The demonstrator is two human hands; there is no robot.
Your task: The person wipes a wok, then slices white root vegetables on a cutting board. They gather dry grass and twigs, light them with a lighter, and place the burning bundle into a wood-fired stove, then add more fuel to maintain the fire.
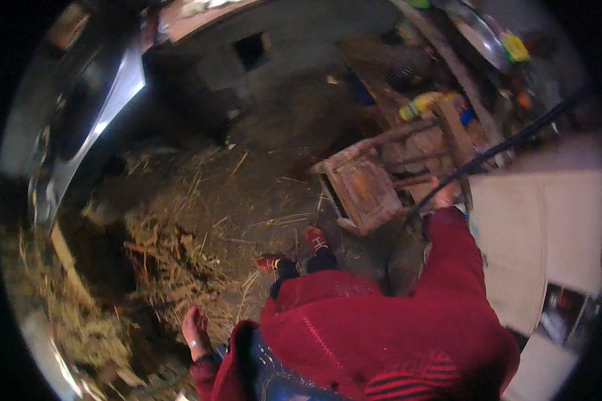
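My right hand (pixel 444 193) reaches out beside an old wooden chair (pixel 366 193), near its slatted back end. A dark cord (pixel 514 134) crosses in front of the fingers, so I cannot tell whether they grip the chair or only touch it. Low on the other side hangs my left hand (pixel 195 326), next to a heap of straw and wood scraps (pixel 180 260). Its fingers look curled and blurred, and I see nothing in them. Between the hands are my red sweater and my red shoes (pixel 317 238) on the earthen floor (pixel 266 200).
A pale cabinet (pixel 511 240) stands close on the right. Beyond the chair, a yellow item (pixel 424 104) rests by wooden boards. More straw (pixel 93 331) lies at the left. A shiny metal sheet (pixel 115 95) edges the upper left, and a dark wall opening (pixel 251 51) shows ahead.
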